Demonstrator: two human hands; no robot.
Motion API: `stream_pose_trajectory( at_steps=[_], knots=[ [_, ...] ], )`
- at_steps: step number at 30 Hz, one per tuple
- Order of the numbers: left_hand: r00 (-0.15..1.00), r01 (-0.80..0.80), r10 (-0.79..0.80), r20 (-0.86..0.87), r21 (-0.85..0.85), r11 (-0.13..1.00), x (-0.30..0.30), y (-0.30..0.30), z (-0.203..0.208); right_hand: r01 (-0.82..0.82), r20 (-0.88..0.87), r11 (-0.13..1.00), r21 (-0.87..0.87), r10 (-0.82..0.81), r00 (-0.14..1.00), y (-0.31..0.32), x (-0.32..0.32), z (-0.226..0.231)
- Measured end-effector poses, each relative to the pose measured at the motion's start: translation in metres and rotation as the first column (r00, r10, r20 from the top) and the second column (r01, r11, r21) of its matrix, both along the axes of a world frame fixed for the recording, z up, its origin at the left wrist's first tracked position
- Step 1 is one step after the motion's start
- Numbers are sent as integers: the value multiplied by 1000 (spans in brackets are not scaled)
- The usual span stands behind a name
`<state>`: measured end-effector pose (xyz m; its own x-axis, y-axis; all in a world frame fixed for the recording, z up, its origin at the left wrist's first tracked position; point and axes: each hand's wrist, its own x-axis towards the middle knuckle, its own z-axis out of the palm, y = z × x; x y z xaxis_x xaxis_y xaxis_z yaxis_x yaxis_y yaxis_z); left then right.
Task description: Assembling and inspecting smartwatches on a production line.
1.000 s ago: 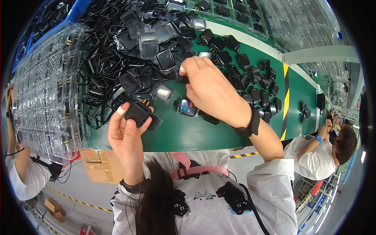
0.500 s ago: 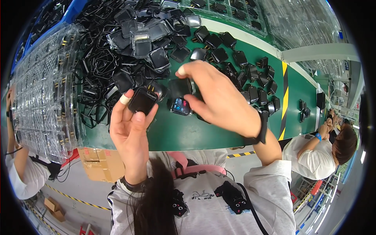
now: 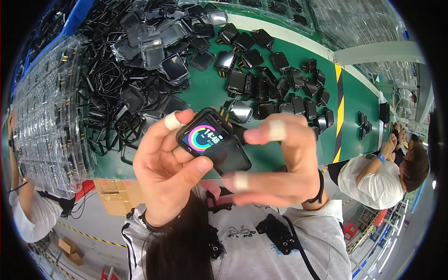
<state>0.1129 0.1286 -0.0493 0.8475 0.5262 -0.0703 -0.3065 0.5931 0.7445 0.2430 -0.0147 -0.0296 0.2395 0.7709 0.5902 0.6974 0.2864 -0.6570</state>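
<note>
My left hand [image 3: 169,163] is closed around a black smartwatch body [image 3: 198,130], tilted, its lit screen showing a coloured ring. Gold pins [image 3: 223,115] stick out beside its upper right edge. A dark, see-through square cover [image 3: 232,157] overlaps the lower right of that screen. My right hand [image 3: 289,163], partly blurred, has thumb and finger at the cover's right edge and pinches it. White finger cots sit on fingertips of both hands. Behind my hands lie several black watch bodies [image 3: 235,81] with pins, and a glossy one [image 3: 241,111] nearest to my right fingers.
A heap of black frames [image 3: 112,93] and clear-wrapped covers [image 3: 151,52] fills the left of the green table [image 3: 116,161]. Stacked clear trays [image 3: 49,116] stand at far left. Yellow-black tape [image 3: 339,109] crosses the right side. People sit at both sides; a cardboard box [image 3: 119,196] is below.
My left hand has moved right and nearer; the screen in it was dark and now shows lit. My right hand has come down toward me and now works beside the left.
</note>
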Motion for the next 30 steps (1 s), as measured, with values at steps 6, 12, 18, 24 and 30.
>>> stream_pose_trajectory(
  at_steps=[6,12,18,24,30],
  knots=[
    [990,103,-105,-96,-26,994,1,-4,-1,326,-583,944,-40,-288,760,-12,-7,2],
    [970,241,-242,-41,-28,970,5,-7,-5,-187,-59,982,-37,184,981,-8,27,-2],
    [962,266,-252,-103,144,953,9,-19,-21,-13,-333,974,-225,-64,941,-11,13,15],
    [916,364,-306,-261,214,907,8,-19,-14,189,-301,922,-337,-295,907,-4,4,0],
    [969,229,-209,-134,153,961,9,-24,-23,225,-178,930,-292,-284,942,-5,-4,-17]
  ],
)
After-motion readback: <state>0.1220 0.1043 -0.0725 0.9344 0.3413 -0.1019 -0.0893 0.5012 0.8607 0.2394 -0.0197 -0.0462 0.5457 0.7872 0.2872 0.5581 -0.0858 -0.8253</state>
